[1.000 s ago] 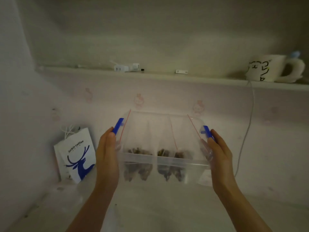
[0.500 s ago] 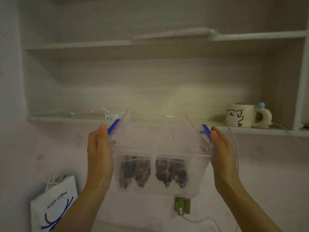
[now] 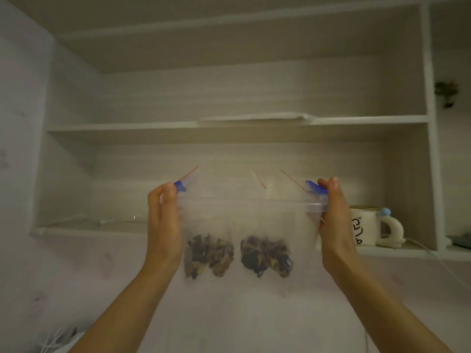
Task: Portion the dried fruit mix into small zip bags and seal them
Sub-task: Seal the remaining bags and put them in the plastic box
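Note:
A clear plastic container (image 3: 254,201) with blue side latches (image 3: 316,187) is held up in the air in front of a shelf unit. Inside it stand small zip bags with red seal lines; the left bag (image 3: 209,256) and the right bag (image 3: 265,258) each hold dark dried fruit at the bottom. My left hand (image 3: 163,225) presses flat against the container's left end, fingers pointing up to the latch. My right hand (image 3: 334,225) presses against the right end, fingertips reaching the blue latch there.
The lower shelf (image 3: 89,225) lies just behind the container, with a white cartoon mug (image 3: 364,228) at its right. The upper shelf (image 3: 114,126) carries a flat white item (image 3: 254,115). A white cable (image 3: 433,258) runs off the shelf on the right.
Both hands have lifted the container from low over the desk up to the level of the lower shelf. The view has tilted upward, so the paper bag has dropped out of sight.

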